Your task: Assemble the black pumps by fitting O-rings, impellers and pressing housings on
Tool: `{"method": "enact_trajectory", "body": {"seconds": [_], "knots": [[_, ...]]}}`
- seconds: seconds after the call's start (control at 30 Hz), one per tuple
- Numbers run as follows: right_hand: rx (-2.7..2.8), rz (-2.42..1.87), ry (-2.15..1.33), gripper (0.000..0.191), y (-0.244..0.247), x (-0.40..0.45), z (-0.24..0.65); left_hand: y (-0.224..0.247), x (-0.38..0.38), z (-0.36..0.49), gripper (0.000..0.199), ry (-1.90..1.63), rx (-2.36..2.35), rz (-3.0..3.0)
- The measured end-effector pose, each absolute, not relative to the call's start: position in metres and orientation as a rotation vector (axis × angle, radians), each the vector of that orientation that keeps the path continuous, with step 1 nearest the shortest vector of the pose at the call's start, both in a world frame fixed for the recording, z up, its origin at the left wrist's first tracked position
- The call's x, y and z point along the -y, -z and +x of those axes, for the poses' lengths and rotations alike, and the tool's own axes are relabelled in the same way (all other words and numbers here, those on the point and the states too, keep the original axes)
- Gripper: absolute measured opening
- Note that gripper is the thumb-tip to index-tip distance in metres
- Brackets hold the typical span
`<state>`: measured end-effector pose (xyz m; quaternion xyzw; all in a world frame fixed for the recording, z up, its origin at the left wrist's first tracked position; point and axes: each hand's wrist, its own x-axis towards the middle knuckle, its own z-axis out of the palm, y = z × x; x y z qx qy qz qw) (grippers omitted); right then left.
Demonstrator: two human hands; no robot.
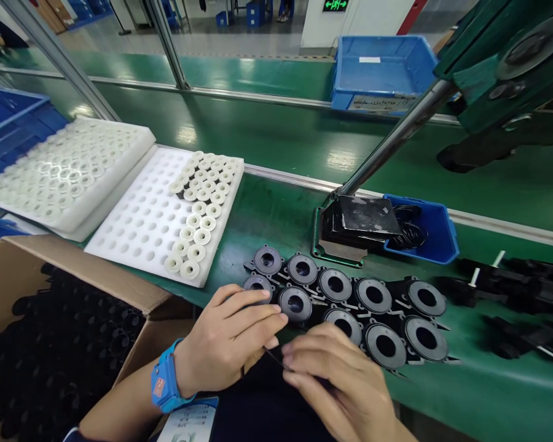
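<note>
A thin black rubber ring [275, 358], seen only as a short dark strand, stretches between my two hands close to my body. My left hand [233, 337], with a blue wristband [166, 379] on its wrist, pinches one end with bent fingers. Thumb and fingers of my right hand [343, 383] close on the other end; the rest of the ring is hidden. Just beyond my hands, two rows of round black housings [295, 305] with grey rims and central holes lie on the green bench [267, 209]. My fingers overlap the nearest housings in view.
A blue bin [435, 236] of black rings stands beside a green press [338, 248]. White foam trays [142, 212] with white round parts lie left, above a cardboard box [96, 264] of black parts. Black assemblies [507, 282] lie right. A blue crate [382, 70] stands behind.
</note>
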<state>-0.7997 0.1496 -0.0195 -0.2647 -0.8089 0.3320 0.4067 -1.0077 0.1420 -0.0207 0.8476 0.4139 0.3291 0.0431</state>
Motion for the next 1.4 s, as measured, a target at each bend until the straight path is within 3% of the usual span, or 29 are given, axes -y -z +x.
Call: {"method": "enact_trajectory", "body": {"seconds": [0.13, 0.5, 0.6, 0.83, 1.07, 1.2, 1.4], "knots": [[1.960, -0.517, -1.140, 0.010, 0.025, -0.138, -0.819, 0.020, -0.142, -1.025, 0.022, -1.062, -1.400, 2.447], [2.025, -0.571, -1.131, 0.009, 0.023, -0.138, -0.832, 0.027, -0.145, -1.043, 0.020, -1.192, -1.477, 2.233], [2.096, -0.605, -0.974, 0.018, 0.027, -0.147, -0.829, 0.033, -0.148, -1.047, 0.016, -1.262, -1.414, 2.141], [2.267, -0.831, -0.202, 0.029, 0.049, -0.176, -0.827, 0.058, -0.159, -1.052, 0.012, -1.353, -1.297, 2.311], [2.330, -0.963, -0.138, 0.022, 0.055, -0.182, -0.831, 0.075, -0.164, -1.061, 0.024, -1.042, -1.471, 2.564], [2.338, -0.978, -0.073, 0.024, 0.055, -0.177, -0.831, 0.078, -0.160, -1.063, 0.047, -1.029, -1.369, 2.577], [2.300, -1.051, 0.069, 0.026, 0.054, -0.171, -0.831, 0.084, -0.149, -1.050, 0.041, -1.115, -1.439, 2.455]]}}
